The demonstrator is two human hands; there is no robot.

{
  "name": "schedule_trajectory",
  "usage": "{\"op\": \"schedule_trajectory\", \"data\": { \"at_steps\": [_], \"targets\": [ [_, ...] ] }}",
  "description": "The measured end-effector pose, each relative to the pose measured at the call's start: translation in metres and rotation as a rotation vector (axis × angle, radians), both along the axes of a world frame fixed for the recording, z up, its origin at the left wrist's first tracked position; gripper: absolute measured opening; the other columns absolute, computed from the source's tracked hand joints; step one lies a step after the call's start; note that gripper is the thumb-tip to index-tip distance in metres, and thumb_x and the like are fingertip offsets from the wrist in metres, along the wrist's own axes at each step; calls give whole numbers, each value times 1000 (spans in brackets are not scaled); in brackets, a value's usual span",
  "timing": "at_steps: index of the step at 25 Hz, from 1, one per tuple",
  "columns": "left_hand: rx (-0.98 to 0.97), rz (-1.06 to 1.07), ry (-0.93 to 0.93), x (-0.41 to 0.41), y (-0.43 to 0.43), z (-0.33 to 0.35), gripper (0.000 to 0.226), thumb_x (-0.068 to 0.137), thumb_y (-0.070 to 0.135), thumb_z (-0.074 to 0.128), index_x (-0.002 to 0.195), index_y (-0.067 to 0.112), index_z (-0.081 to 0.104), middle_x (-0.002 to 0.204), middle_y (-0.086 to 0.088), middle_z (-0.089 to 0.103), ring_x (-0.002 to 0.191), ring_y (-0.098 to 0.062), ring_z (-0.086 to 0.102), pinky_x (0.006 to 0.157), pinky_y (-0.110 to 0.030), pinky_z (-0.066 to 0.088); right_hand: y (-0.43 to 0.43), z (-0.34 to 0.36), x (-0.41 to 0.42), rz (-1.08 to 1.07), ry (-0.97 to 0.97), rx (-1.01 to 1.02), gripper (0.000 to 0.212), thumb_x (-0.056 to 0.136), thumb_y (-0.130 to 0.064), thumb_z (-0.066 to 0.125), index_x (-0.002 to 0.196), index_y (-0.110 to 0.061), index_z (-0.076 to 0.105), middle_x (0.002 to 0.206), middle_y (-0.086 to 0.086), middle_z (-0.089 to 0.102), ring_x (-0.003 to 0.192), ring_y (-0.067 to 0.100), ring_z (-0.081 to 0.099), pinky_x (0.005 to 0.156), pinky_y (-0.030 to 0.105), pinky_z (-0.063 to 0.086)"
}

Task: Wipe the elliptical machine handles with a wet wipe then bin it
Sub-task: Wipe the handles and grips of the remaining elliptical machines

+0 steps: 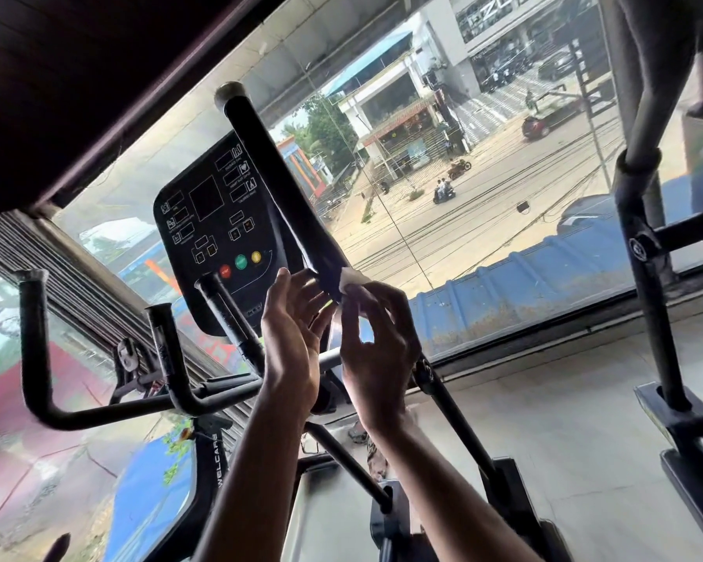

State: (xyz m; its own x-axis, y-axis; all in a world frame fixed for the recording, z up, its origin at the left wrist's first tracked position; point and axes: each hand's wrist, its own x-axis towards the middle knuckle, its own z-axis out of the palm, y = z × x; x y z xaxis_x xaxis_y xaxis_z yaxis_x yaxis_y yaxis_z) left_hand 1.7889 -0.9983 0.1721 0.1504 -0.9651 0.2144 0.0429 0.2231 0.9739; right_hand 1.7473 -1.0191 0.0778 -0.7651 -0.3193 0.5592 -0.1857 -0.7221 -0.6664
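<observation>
- Far to the left is a bent handle [37, 346] of the machine. No hand is on it.
- Next comes the black screen panel [220, 225] with red, green and yellow buttons.
- The left hand [291, 342] is up by the low part of the tall handle [260, 156]. Its fingers are straight and a little apart, and they hold nothing. I cannot tell if they touch the bar.
- The tall handle is a long black bar that leans. It goes from low by the hands up and to the left, to a cap at the top.
- The wet wipe [352, 279] is a small white bit. It is pressed on the low end of that bar, on its right side.
- The right hand [378, 346] has its fingers curled on the wipe and pinches it. This is the hand at the wipe.
- Most of the bar lies up and left of the wipe. So I think the next rub must slide that way, along the bar.
- On the right stands another machine [642, 245], well apart.
- No bin can be seen.
</observation>
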Motion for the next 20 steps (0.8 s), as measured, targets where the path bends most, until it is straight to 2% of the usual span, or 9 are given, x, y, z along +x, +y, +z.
{"op": "schedule_trajectory", "data": {
  "at_steps": [2,4,6,8,10,12,15,17,20],
  "targets": [
    [19,-35,37,5,-2,-1,52,107,46,36,119,7,67,103,-8,72,103,-20,66,99,-37,48,0,12,-9,-16,152,-84,16,97,-5,72,112,-6,78,111,7,72,101,17,68,84,29,59],
    [34,-59,43,9,-4,-1,56,106,50,33,118,7,67,98,-8,70,98,-21,63,95,-39,46,-2,29,-15,9,303,-119,22,101,-12,66,119,-5,76,115,7,72,105,19,66,89,29,57],
    [49,-85,56,11,-4,0,60,105,53,31,112,7,69,93,-7,71,91,-18,64,88,-36,48,-4,28,-23,9,417,-87,22,100,-12,67,120,-6,76,117,6,73,105,20,66,88,29,57],
    [46,-74,86,11,-2,0,63,104,54,32,113,5,71,95,-8,73,92,-19,67,91,-35,49,-2,7,-29,12,491,-41,20,100,-15,67,116,-10,78,115,0,72,103,17,66,87,26,57],
    [54,-43,127,11,-3,-1,62,104,54,34,111,4,72,93,-7,73,94,-20,66,96,-36,48,1,-7,-31,16,504,-17,22,101,-19,64,116,-14,78,113,-4,71,102,9,64,89,19,55],
    [43,-49,117,9,-4,-2,65,104,55,33,108,2,71,92,-8,71,94,-21,64,96,-36,46,-3,-2,-30,34,469,-49,22,99,-18,68,118,-12,77,114,-4,72,105,5,63,93,14,51],
    [31,-74,110,10,-4,-1,65,104,54,32,107,3,72,94,-10,74,92,-21,67,97,-38,46,-10,13,-29,-95,461,-101,22,98,-13,72,119,-8,77,116,2,73,105,14,68,96,17,51],
    [33,-62,116,10,-5,-1,60,104,51,34,106,5,72,95,-10,75,94,-22,69,99,-39,49,-12,-8,-28,-112,450,-99,18,98,-10,70,115,-7,78,116,3,73,105,14,68,97,19,51],
    [-28,-4,83,-1,-2,-4,49,107,41,36,94,10,72,86,-4,76,89,-19,68,99,-40,49,-26,-51,-19,-63,322,16,10,94,-2,72,103,-1,76,108,5,72,97,16,70,85,32,60]
  ]
}}
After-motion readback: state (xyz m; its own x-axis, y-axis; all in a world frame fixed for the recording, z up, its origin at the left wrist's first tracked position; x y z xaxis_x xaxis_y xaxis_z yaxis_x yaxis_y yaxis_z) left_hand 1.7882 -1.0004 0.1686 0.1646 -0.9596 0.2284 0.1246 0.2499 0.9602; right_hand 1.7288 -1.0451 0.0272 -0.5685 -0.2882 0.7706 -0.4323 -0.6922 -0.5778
